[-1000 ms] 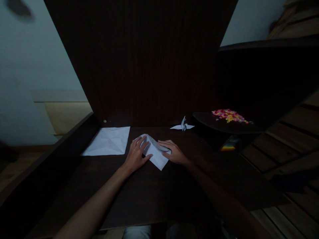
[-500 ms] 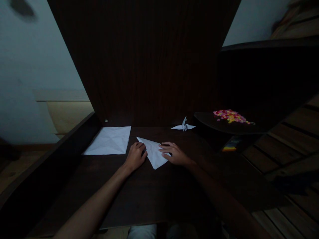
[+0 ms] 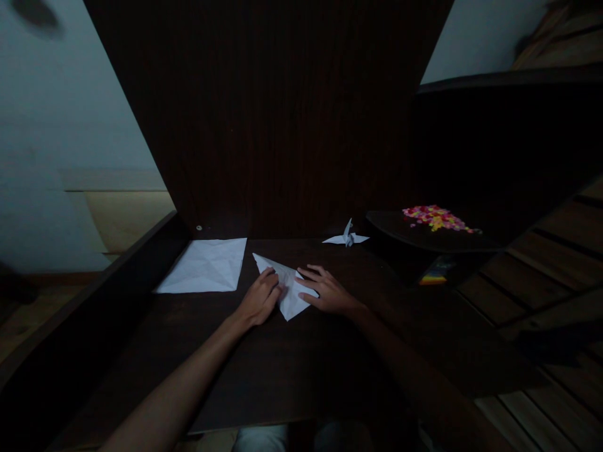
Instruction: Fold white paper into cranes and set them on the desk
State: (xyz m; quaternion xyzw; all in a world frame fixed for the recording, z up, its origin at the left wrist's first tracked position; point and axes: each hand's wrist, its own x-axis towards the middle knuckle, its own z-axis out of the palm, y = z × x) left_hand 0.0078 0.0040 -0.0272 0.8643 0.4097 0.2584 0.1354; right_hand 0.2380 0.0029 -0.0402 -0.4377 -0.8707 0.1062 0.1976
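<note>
A folded sheet of white paper [image 3: 292, 306], roughly kite-shaped, lies on the dark wooden desk between my hands. My left hand [image 3: 260, 297] is closed on its left part, fingers curled over the layers, and a shaded flap shows beside the fingertips. On the right part of the sheet rests my right hand [image 3: 328, 290], its fingers spread apart and lying over the paper. A finished paper crane [image 3: 347, 238] stands behind, near the back panel. To the left lies a flat, creased white sheet [image 3: 207, 267].
A raised side board [image 3: 94, 295] borders the desk on the left. At right, a rounded corner shelf [image 3: 391, 229] carries a pile of small pink, red and yellow pieces [image 3: 438, 218]. The tall dark panel [image 3: 282, 125] closes off the back.
My left hand has shifted right over the folded paper, and its fingers now bend the left part. The paper and my right hand have moved slightly left.
</note>
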